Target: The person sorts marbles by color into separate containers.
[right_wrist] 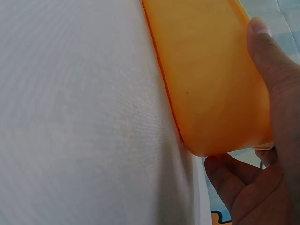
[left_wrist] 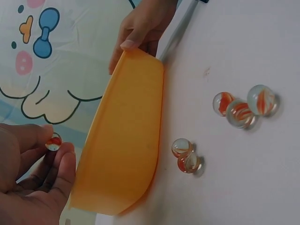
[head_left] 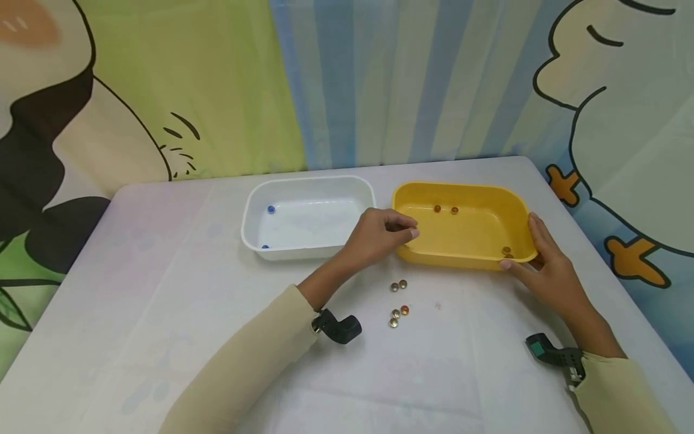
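Between thumb and fingertips my left hand (head_left: 378, 235) pinches a clear marble with a red-orange swirl (left_wrist: 54, 142), over the left end of the yellow tray (head_left: 461, 256). My right hand (head_left: 554, 274) grips that tray's right end, thumb at the near rim and fingers round the outer side. Inside the yellow tray lie a few orange marbles, among them one near the back wall (head_left: 454, 210). On the table in front, several more orange-swirled marbles (left_wrist: 241, 114) lie in two small clusters.
Left of the yellow tray stands a white tray (head_left: 309, 253) with two blue marbles, one of them (head_left: 271, 209) toward its left side. A white cloth (head_left: 179, 289) covers the table. A printed cartoon curtain (head_left: 368, 84) hangs behind the table's back edge.
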`<action>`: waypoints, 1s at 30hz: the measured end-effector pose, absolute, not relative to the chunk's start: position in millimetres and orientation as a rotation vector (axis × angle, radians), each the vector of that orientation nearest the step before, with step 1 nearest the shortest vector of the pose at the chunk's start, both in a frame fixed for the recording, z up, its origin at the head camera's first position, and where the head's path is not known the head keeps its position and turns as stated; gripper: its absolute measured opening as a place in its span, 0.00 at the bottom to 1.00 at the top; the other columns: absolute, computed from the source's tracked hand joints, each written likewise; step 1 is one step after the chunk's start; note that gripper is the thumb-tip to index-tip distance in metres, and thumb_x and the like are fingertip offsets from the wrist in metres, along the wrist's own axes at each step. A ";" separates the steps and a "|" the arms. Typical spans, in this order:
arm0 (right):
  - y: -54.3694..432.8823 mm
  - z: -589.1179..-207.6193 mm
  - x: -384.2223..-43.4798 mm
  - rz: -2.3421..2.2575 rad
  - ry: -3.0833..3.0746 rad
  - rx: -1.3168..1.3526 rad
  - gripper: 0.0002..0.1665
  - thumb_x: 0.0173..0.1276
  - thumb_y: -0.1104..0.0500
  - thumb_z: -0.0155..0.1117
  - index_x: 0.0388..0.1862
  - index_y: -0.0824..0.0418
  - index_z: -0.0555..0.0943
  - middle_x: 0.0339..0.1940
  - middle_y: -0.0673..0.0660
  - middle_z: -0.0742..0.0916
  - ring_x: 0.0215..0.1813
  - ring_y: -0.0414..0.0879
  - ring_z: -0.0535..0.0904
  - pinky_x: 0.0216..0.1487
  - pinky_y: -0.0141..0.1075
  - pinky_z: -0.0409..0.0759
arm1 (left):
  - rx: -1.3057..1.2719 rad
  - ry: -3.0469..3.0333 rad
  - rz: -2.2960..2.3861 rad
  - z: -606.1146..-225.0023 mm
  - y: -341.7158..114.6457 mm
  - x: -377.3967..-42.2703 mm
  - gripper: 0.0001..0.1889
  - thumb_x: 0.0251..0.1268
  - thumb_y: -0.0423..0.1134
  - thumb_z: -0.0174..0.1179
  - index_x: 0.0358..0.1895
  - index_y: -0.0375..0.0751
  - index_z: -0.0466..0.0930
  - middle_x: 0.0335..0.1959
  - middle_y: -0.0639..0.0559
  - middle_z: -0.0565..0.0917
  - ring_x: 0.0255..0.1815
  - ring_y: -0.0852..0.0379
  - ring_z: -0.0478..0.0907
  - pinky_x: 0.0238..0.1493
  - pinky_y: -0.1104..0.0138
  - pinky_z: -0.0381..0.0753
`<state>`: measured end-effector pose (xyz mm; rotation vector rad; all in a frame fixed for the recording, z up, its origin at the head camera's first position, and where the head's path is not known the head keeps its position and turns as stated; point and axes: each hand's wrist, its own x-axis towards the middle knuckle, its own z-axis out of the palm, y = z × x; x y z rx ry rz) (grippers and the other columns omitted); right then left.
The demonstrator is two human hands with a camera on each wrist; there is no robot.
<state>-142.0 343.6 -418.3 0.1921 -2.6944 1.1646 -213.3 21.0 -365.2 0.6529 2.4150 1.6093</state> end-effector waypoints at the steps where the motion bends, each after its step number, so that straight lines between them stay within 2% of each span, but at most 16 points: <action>1: 343.9 -418.7 -142.0 1.167 -2.692 0.199 0.60 0.63 0.61 0.71 0.79 0.46 0.40 0.79 0.41 0.45 0.76 0.54 0.52 0.56 0.14 0.59 | 0.640 2.423 1.607 -364.6 21.8 -214.9 0.10 0.64 0.37 0.65 0.46 0.37 0.87 0.37 0.55 0.86 0.37 0.62 0.80 0.38 0.72 0.81; 13: 346.3 -419.2 -143.7 1.169 -2.681 0.228 0.60 0.62 0.62 0.71 0.79 0.48 0.41 0.79 0.45 0.45 0.75 0.57 0.54 0.55 0.13 0.60 | 0.412 2.367 1.625 -362.6 20.9 -233.3 0.11 0.63 0.39 0.66 0.46 0.39 0.86 0.37 0.55 0.85 0.39 0.59 0.80 0.42 0.71 0.81; 22: 346.4 -419.4 -143.1 1.164 -2.690 0.211 0.59 0.63 0.60 0.71 0.79 0.49 0.41 0.79 0.44 0.45 0.75 0.60 0.54 0.55 0.13 0.59 | 0.366 2.340 1.620 -358.5 26.7 -243.2 0.11 0.63 0.37 0.66 0.46 0.35 0.85 0.34 0.51 0.86 0.36 0.57 0.81 0.39 0.72 0.82; 30: 345.6 -418.7 -143.5 1.157 -2.686 0.229 0.57 0.63 0.60 0.70 0.79 0.51 0.42 0.79 0.44 0.46 0.76 0.55 0.52 0.56 0.14 0.59 | 0.193 2.322 1.632 -355.1 32.5 -249.4 0.09 0.63 0.37 0.67 0.42 0.37 0.86 0.32 0.50 0.85 0.35 0.56 0.82 0.39 0.71 0.82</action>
